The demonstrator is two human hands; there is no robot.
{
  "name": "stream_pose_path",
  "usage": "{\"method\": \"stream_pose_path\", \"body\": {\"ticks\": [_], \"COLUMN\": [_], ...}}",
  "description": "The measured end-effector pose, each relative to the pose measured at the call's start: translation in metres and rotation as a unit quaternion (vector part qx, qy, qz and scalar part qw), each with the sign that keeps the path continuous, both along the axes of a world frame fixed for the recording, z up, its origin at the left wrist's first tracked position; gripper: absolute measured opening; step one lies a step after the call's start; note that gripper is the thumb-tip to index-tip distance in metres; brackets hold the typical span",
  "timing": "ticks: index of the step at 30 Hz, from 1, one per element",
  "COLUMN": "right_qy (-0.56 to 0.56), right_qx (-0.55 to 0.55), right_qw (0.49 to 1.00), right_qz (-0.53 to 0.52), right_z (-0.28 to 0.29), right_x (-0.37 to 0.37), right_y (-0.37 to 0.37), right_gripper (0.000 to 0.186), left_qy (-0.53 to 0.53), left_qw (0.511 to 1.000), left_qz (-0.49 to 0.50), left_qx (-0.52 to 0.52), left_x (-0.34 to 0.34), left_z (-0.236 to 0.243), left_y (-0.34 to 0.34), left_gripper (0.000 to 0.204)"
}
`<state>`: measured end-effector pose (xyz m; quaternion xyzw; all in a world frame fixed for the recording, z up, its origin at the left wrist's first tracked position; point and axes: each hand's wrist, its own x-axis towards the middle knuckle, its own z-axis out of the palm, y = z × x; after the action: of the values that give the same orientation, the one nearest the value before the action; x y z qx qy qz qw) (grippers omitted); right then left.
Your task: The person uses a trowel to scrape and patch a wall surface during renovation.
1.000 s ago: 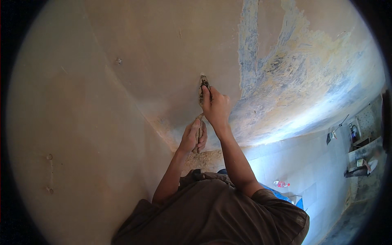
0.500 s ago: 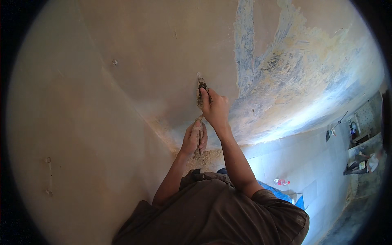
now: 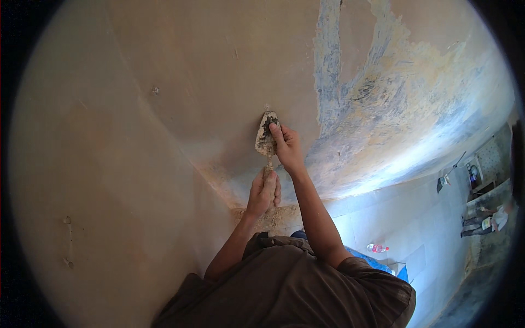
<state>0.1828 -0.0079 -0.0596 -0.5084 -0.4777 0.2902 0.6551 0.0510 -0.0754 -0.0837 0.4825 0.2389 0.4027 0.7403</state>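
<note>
A small trowel [image 3: 263, 141] crusted with dried plaster stands nearly upright in front of the wall [image 3: 219, 82], its blade tip up. My left hand [image 3: 259, 194] is wrapped round its handle below. My right hand [image 3: 291, 148] grips the right edge of the blade, thumb lying on the dirty face and fingers behind it. Just above the tip is a small pale spot [image 3: 267, 106] on the wall; whether the tip touches the wall I cannot tell.
Rough bluish, scraped patches [image 3: 377, 87] cover the wall at right. Rubble [image 3: 279, 218] lies at the wall's foot. A plastic bottle [image 3: 377, 248] lies on the floor beside blue sheeting [image 3: 366, 259]. Far right, another person [image 3: 486, 223] is in view.
The trowel has turned so that its blade face shows more broadly. Both hands have come down slightly, and the blade tip sits lower below the pale spot.
</note>
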Motion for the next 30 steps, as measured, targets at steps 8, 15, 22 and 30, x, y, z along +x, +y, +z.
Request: {"method": "stream_pose_path", "body": {"ticks": [8, 15, 22, 30], "right_qy": [0.084, -0.036, -0.024, 0.005], "right_qx": [0.016, 0.044, 0.051, 0.042], "right_qw": [0.995, 0.994, 0.996, 0.998], "right_qz": [0.042, -0.089, -0.071, -0.049], "right_z": [-0.002, -0.003, 0.002, -0.009], "right_x": [-0.005, -0.007, -0.011, -0.007], "right_y": [0.001, 0.006, -0.004, 0.007], "right_gripper": [0.030, 0.040, 0.039, 0.039], "left_qy": [-0.088, -0.090, -0.071, -0.068], "left_qw": [0.993, 0.990, 0.994, 0.993], "left_qz": [-0.051, -0.055, -0.025, -0.024], "left_qx": [-0.067, -0.097, -0.083, -0.090], "left_x": [0.010, 0.012, 0.015, 0.018], "left_z": [-0.004, 0.003, -0.004, -0.001], "left_y": [-0.009, -0.011, -0.016, -0.014], "left_gripper": [0.032, 0.034, 0.034, 0.035]}}
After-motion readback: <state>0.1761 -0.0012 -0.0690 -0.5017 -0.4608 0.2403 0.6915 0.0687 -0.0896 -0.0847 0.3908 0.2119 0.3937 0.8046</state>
